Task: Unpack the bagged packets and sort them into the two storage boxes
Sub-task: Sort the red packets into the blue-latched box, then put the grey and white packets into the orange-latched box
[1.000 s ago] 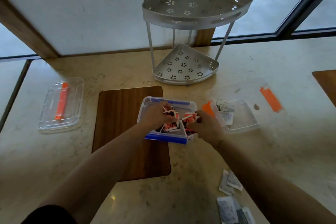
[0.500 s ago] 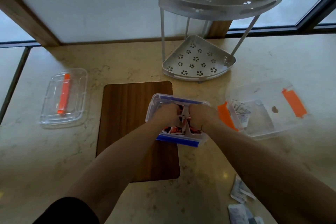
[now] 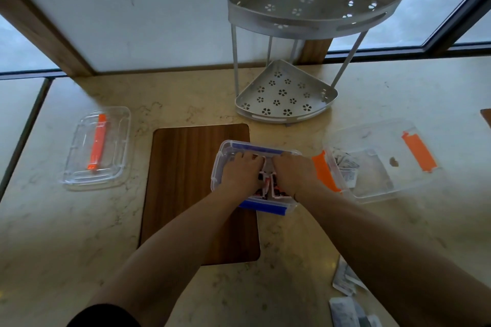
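Observation:
A clear storage box with blue latches sits on the right edge of a wooden board. It holds several red-and-white packets. My left hand and my right hand lie side by side inside it, palms down, pressing on the packets and hiding most of them. To the right stands a second clear box with orange latches, with a few grey-white packets at its left end. More grey-white packets lie loose on the counter at the lower right.
The wooden board lies on a marble counter. A clear lid with an orange handle rests at the left. A two-tier metal corner rack stands behind the boxes, against the wall and window.
My hands, apart in the blue-latched box a second ago, have come together and now press flat on the packets. The view has moved closer.

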A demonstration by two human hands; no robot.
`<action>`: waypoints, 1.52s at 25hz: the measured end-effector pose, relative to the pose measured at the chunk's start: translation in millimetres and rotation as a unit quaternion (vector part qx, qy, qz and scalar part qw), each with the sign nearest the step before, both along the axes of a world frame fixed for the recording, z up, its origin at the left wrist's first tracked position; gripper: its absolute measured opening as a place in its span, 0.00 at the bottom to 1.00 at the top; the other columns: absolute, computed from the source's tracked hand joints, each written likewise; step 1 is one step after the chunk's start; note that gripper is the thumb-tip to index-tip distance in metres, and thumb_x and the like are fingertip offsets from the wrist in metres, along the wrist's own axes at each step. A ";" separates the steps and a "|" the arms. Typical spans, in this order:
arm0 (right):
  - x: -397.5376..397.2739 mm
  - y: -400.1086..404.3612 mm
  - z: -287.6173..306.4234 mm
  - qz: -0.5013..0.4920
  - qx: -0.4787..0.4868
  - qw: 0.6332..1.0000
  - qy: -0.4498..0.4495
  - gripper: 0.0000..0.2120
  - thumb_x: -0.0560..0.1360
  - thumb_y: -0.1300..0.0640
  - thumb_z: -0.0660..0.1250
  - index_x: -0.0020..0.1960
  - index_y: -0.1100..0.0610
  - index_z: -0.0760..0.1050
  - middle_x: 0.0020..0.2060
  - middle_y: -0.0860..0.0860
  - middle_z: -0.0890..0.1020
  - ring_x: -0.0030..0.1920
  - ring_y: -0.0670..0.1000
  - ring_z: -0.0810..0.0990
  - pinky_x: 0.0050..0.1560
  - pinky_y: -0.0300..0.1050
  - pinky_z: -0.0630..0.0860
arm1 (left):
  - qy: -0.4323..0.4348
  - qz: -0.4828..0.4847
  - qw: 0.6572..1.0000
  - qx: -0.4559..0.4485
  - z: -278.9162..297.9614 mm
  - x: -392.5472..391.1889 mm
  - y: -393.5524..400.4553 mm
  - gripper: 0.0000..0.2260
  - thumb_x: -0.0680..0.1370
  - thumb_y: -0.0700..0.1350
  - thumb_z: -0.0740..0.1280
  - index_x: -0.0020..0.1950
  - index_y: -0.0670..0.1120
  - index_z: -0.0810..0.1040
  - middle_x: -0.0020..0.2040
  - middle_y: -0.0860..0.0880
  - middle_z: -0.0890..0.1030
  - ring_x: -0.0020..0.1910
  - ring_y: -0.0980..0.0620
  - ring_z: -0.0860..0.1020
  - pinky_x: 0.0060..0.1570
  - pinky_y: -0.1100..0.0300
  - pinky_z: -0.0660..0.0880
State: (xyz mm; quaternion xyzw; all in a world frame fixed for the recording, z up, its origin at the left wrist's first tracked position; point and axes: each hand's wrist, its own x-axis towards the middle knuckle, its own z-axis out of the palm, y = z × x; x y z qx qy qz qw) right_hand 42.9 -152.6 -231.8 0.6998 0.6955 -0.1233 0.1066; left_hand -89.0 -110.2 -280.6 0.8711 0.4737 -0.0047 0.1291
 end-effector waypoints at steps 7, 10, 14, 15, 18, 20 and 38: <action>10.6 -39.1 30.4 -0.011 0.050 0.994 0.092 0.12 0.77 0.50 0.65 0.59 0.52 0.75 0.56 0.51 0.80 0.50 0.50 0.81 0.46 0.43 0.75 | -0.019 -0.009 1.000 -0.003 45.2 -9.2 -24.5 0.17 0.75 0.55 0.68 0.62 0.50 0.75 0.62 0.49 0.77 0.63 0.48 0.73 0.64 0.49 0.69; 20.1 -70.8 45.3 -0.015 0.061 0.991 0.120 0.15 0.78 0.47 0.64 0.62 0.51 0.74 0.56 0.50 0.81 0.53 0.50 0.80 0.51 0.44 0.76 | -0.056 -0.016 0.998 0.021 56.2 -3.9 -46.9 0.17 0.76 0.56 0.67 0.62 0.50 0.74 0.62 0.50 0.77 0.64 0.48 0.74 0.65 0.50 0.68; 41.2 -107.8 55.4 -0.028 0.059 0.991 0.117 0.19 0.78 0.46 0.63 0.67 0.48 0.70 0.63 0.48 0.78 0.60 0.51 0.78 0.56 0.50 0.77 | -0.100 -0.027 0.994 0.029 63.8 7.2 -86.0 0.19 0.75 0.59 0.66 0.62 0.51 0.74 0.61 0.50 0.78 0.61 0.50 0.76 0.62 0.54 0.71; 47.9 -115.2 56.1 -0.025 0.060 0.992 0.112 0.19 0.78 0.46 0.63 0.68 0.47 0.70 0.64 0.48 0.77 0.61 0.51 0.77 0.57 0.51 0.77 | -0.110 -0.024 0.993 0.023 65.5 9.9 -95.0 0.19 0.75 0.59 0.67 0.61 0.51 0.75 0.61 0.50 0.78 0.60 0.51 0.76 0.61 0.54 0.72; 75.4 -142.2 55.2 -0.025 0.062 0.992 0.107 0.19 0.77 0.45 0.64 0.67 0.45 0.70 0.64 0.47 0.77 0.62 0.51 0.77 0.57 0.52 0.78 | -0.114 -0.018 0.993 -0.022 65.6 24.9 -125.4 0.18 0.74 0.57 0.69 0.62 0.52 0.75 0.64 0.50 0.76 0.62 0.50 0.74 0.63 0.48 0.72; 96.5 -161.6 51.8 -0.028 0.059 0.992 0.109 0.19 0.77 0.45 0.64 0.66 0.45 0.70 0.64 0.48 0.77 0.62 0.51 0.77 0.58 0.51 0.77 | -0.105 -0.007 0.993 -0.043 63.0 38.7 -147.6 0.19 0.75 0.57 0.69 0.62 0.52 0.75 0.64 0.50 0.76 0.63 0.50 0.73 0.63 0.47 0.72; 188.2 -299.1 -44.9 0.148 -0.093 0.973 0.152 0.17 0.75 0.43 0.64 0.63 0.44 0.73 0.60 0.47 0.77 0.61 0.51 0.73 0.56 0.49 0.74 | 0.014 0.201 0.967 -0.158 0.9 84.4 -321.7 0.19 0.75 0.56 0.67 0.64 0.52 0.74 0.63 0.50 0.75 0.61 0.48 0.73 0.55 0.55 0.71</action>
